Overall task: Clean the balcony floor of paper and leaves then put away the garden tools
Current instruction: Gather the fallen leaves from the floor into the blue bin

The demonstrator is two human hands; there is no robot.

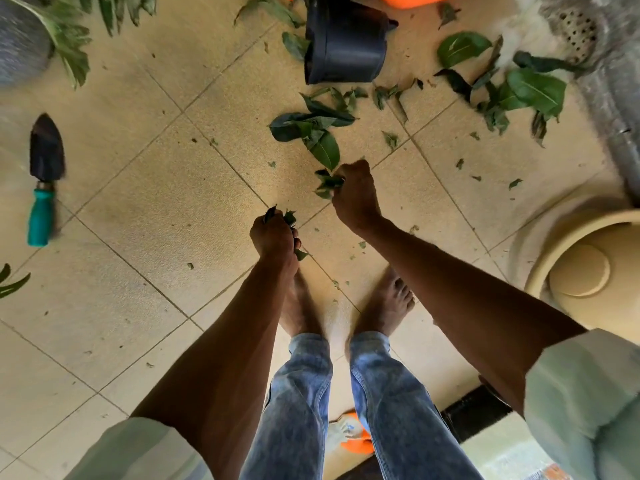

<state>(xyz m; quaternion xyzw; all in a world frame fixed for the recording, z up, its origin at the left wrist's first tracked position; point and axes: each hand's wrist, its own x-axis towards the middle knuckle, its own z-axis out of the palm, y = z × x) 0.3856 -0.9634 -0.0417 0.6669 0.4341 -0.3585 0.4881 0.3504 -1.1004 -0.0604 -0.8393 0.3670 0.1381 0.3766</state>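
Observation:
I look straight down at a beige tiled floor [166, 188]. My left hand [273, 237] grips a bunch of small green leaves above my left foot. My right hand [356, 195] grips more leaves [327, 183] just below a loose pile of green leaves [315, 129] on the tiles. More leaves [519, 88] lie scattered to the upper right. A garden trowel [45, 178] with a black blade and teal handle lies on the floor at far left. No paper is in view.
A black plastic pot [346, 46] lies on its side at the top centre. A cream round pot [581, 271] stands at the right. A plant's leaves [69, 46] hang at upper left. My bare feet [384, 306] stand below my hands. Small leaf crumbs dot the tiles.

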